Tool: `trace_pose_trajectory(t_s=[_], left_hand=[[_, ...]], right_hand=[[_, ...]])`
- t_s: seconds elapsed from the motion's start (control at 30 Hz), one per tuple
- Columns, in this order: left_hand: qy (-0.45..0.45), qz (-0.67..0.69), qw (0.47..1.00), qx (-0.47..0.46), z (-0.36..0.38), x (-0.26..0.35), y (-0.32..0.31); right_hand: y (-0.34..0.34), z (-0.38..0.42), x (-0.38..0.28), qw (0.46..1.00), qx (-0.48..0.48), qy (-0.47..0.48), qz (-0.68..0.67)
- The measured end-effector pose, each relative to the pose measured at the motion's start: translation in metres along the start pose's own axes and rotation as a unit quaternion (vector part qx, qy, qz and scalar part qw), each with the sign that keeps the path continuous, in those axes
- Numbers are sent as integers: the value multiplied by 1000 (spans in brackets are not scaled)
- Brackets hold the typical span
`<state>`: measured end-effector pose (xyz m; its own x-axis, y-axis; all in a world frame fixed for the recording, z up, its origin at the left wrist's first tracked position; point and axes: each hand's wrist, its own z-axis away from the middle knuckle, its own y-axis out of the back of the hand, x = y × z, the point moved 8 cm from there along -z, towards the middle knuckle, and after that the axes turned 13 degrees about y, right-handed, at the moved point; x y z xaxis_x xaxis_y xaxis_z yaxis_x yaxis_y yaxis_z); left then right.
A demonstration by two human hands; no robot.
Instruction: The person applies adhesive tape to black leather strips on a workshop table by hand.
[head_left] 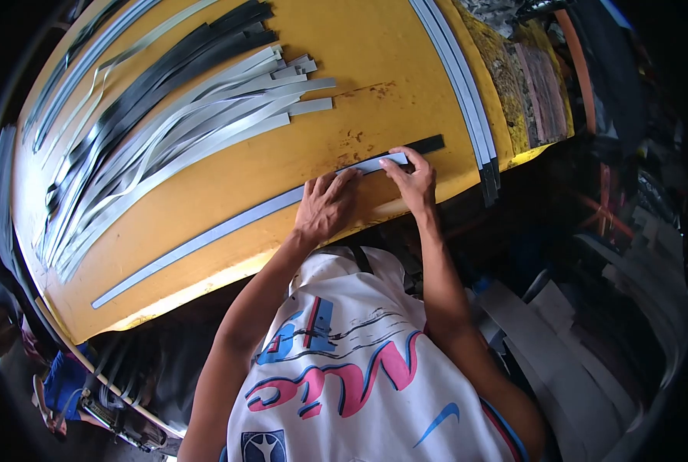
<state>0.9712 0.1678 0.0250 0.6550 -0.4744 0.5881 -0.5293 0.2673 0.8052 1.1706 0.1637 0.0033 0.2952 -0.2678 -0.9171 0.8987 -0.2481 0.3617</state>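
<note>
A long pale grey strip (pixel 228 229) lies slantwise near the front edge of the yellow table, on top of a black strip (pixel 428 144) whose end sticks out past it at the right. My left hand (pixel 327 204) bears down on the pale strip, fingers bent and close together at its edge. At the strip's right end, my right hand (pixel 415 181) pinches it between thumb and fingers. The undersides of my left fingers are hidden.
Bundles of white strips (pixel 205 123) and black strips (pixel 151 81) spread over the left of the yellow table (pixel 390 54). Paired grey strips (pixel 455 73) lie along the right, overhanging the front edge. Grey sheet pieces (pixel 548 346) stand below right. Another person (pixel 65 385) is at lower left.
</note>
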Motion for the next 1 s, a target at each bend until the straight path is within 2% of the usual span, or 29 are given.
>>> trace_pose_trajectory(t_s=[0.03,0.1,0.2,1.0], left_hand=[[2,-7,1000,8,0,0,0],[3,-15,1000,15,-1,2,2],[0,-13,1000,17,-2,3,2],[75,-52,995,-32,-15,14,-11]], right_hand=[[5,-3,5,1000,2,0,0],[18,-11,2,997,24,75,23],[27,-16,-4,990,26,125,62],[26,-19,-4,989,22,122,75]])
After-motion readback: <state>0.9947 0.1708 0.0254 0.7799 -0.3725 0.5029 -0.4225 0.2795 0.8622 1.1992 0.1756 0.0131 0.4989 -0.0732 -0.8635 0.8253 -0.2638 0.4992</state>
